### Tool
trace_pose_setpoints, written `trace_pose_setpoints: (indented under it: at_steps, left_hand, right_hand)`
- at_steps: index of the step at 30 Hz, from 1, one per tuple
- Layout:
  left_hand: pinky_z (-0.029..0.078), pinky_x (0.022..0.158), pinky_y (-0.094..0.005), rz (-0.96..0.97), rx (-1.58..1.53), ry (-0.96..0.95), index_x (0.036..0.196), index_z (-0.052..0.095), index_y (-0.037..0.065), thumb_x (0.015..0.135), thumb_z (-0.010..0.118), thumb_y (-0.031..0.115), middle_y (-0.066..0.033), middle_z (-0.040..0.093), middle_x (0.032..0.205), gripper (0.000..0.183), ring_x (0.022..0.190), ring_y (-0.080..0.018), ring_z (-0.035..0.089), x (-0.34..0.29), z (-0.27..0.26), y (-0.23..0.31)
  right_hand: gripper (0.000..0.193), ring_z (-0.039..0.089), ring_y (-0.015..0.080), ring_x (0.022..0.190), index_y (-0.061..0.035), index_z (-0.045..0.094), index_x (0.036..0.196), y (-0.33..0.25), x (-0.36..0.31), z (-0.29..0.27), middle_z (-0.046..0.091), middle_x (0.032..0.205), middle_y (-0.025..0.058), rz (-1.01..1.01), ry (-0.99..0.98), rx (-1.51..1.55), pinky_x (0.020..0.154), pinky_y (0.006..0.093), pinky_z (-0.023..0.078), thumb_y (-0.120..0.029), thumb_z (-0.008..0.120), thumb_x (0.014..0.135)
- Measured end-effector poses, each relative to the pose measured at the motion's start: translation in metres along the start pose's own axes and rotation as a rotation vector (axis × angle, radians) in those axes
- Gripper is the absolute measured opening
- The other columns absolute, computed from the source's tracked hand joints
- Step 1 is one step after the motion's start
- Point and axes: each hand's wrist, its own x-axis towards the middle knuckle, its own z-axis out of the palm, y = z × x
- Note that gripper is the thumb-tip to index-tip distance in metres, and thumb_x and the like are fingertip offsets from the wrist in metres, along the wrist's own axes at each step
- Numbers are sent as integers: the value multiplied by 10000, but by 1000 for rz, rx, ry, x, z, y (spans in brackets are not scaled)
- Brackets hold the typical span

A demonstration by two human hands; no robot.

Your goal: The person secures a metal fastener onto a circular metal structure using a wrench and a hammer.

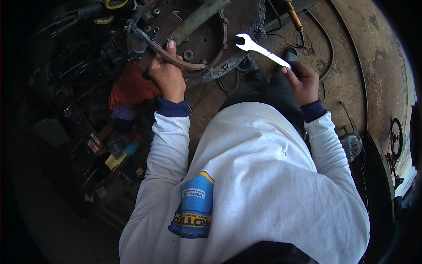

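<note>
My right hand point(303, 83) grips an open-ended wrench point(267, 53) by its lower end. The wrench's open jaw points up and to the left, in the air beside the metal table point(242, 17). Over the table's near edge, my left hand point(169, 81) is closed around a curved flat metal strip point(192, 66), thumb pointing up. This strip bends into a loop-like frame. Most of the left fingers are hidden beneath it. Just beyond the thumb, a thick greenish-grey metal bar point(198, 21) lies slanted across the table. A round nut point(188, 55) sits inside the curve.
A red cloth point(132, 88) hangs left of my left hand, above dark clutter. An orange-handled tool point(292, 15) lies at the far right of the table. A cable point(330, 48) loops over the floor. A spoked wheel point(396, 136) stands at the right edge.
</note>
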Motion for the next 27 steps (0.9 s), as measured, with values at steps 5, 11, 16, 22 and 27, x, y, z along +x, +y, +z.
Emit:
trace_pose_setpoints:
  at_steps: [5,11,16,22,27]
  left_hand:
    - [408,502,-219,45,5,22,857,682,29,931,737,138,18,593,699,142,561,-57,502,2,2,-6]
    - [367,476,-213,-3,-105,-71,838,642,61,964,699,145,40,544,680,161,545,-50,474,7,-1,-8]
    - [356,475,-203,-169,-300,-196,866,597,102,986,671,170,43,526,686,157,546,-42,470,8,-14,-9]
    - [380,525,-197,-243,-478,-137,1064,596,137,1007,631,172,47,550,774,75,575,-50,470,-10,-31,-15]
    - [405,553,-206,219,-37,47,1106,589,40,1018,611,161,2,561,764,151,626,-59,494,-18,-82,3]
  right_hand:
    - [399,673,284,738,10,738,979,1,-1,2,698,811,159,25,0,28,680,364,528,-362,802,849]
    - [395,673,282,734,9,739,983,6,0,3,699,814,162,13,-10,44,685,364,529,-358,802,850]
    - [392,676,288,745,13,736,986,3,4,0,700,817,169,0,-26,-6,686,363,529,-348,804,849]
    - [391,674,287,738,21,728,990,0,3,-1,696,816,171,-9,-7,-25,683,359,525,-335,806,850]
    - [394,661,267,709,28,721,986,-2,3,-3,691,799,161,12,-4,-24,661,344,511,-336,803,859]
